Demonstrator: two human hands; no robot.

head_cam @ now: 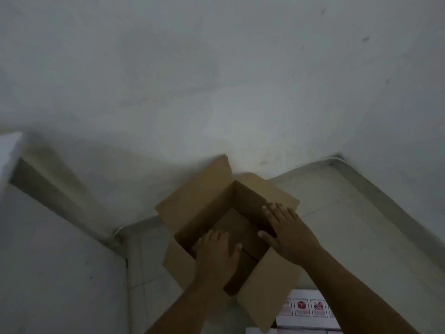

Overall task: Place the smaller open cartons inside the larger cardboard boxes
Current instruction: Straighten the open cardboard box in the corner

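Note:
A large brown cardboard box [192, 203] stands open on the floor against a grey wall, its flaps spread outward. Inside it lies a smaller brown carton [237, 227], dark and partly hidden by my hands. My left hand [216, 254] reaches into the box and rests flat on the near part of the carton, fingers spread. My right hand [286, 230] lies flat over the box's right rim and the carton's right edge, fingers extended. Neither hand is closed around anything that I can see.
A white carton [305, 309] with red handling symbols lies at the bottom right, just under the box's near flap. A grey wall [216, 80] rises right behind the box. A white panel [48, 261] stands on the left, and pale floor [349, 225] runs to the right.

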